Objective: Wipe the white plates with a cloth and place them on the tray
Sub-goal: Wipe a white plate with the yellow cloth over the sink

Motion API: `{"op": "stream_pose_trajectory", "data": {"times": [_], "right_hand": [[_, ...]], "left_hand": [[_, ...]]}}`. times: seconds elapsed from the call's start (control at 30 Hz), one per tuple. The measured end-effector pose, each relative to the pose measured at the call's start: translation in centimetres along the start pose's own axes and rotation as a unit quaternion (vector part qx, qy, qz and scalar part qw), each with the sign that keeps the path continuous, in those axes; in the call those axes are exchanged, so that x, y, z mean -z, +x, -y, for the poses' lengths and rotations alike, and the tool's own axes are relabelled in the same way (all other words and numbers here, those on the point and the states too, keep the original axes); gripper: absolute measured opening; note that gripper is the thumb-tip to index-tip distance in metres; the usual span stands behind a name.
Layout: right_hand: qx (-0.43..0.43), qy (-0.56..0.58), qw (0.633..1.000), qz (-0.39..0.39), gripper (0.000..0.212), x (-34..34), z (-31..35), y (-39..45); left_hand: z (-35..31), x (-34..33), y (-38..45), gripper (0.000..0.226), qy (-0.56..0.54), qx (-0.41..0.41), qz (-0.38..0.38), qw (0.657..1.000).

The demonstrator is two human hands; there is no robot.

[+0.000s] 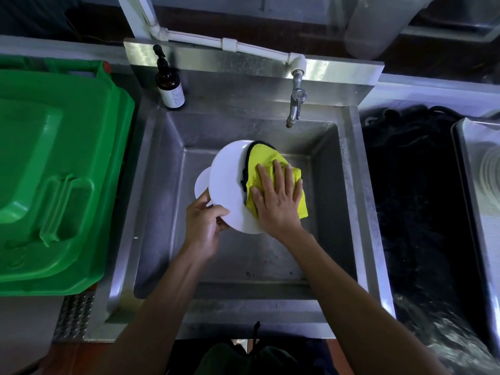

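Green plastic bin lid [54, 169] fills the left side, just beside the sink. Steel sink [349, 212] sits centre frame w/ a deep square basin. Right of the sink a dark area, blurred, w/ what looks like black tangled material; past it a steel tray [465, 169] at the right edge, pale round stacked shapes in it, too blurred to tell what they are.

White pipe [230, 44] runs along the back above the sink's splash wall, ending at a metal tap [296, 104] w/ spout over the basin's back edge. Brown pump bottle [169, 82] w/ white label stands upright on the sink's back left corner.

Over the basin: white plate [230, 174], tilted, its near edge toward the person. A 2nd white plate [201, 182] shows behind it on the left, only a sliver visible. Yellow cloth [262, 161] w/ dark trim lies on the front plate's right half and hangs past its right rim.

Left hand [203, 226] grips the plates at the lower left rim, thumb curled over the front face, other fingers [200, 203] wrapped behind; can't tell if both plates are in that grip. Right hand [278, 201] lies flat on the cloth, fingers straight and spread wide, pressing it onto the plate. Both forearms bare, reaching in from the bottom of the view.
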State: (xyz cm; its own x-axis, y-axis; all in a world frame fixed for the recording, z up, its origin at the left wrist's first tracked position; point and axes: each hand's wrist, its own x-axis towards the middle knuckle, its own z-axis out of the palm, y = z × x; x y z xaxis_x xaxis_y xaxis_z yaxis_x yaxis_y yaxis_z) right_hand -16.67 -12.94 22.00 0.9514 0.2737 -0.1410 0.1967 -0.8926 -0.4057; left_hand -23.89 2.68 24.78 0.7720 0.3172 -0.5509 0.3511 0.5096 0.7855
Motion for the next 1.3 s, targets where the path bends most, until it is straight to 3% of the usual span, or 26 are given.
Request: {"op": "stream_pose_trajectory", "data": {"times": [0.4, 0.67, 0.8, 0.97, 1.3], "right_hand": [[0.03, 0.044, 0.999, 0.007, 0.066, -2.7, 3.9, -5.1], [-0.047, 0.076, 0.996, -0.031, 0.057, -2.2, 1.9, -3.7], [-0.039, 0.172, 0.984, -0.04, 0.061, -1.3, 0.1, -2.2], [-0.089, 0.268, 0.959, -0.016, 0.067, -0.4, -1.3, -1.2], [-0.092, 0.301, 0.949, -0.003, 0.07, 1.8, -2.6, 0.5]], "left_hand": [[-0.5, 0.0, 0.4, 0.05, -0.051, -0.007, -0.034, 0.998], [-0.5, 0.9, 0.9, 0.051, -0.048, 0.012, -0.024, 0.999], [-0.7, 1.7, 1.0, 0.046, -0.008, 0.012, -0.002, 1.0], [-0.9, 2.6, 1.2, 0.038, 0.039, 0.011, 0.015, 0.999], [-2.4, 4.3, 2.2, 0.046, 0.187, 0.003, 0.061, 0.98]]}}
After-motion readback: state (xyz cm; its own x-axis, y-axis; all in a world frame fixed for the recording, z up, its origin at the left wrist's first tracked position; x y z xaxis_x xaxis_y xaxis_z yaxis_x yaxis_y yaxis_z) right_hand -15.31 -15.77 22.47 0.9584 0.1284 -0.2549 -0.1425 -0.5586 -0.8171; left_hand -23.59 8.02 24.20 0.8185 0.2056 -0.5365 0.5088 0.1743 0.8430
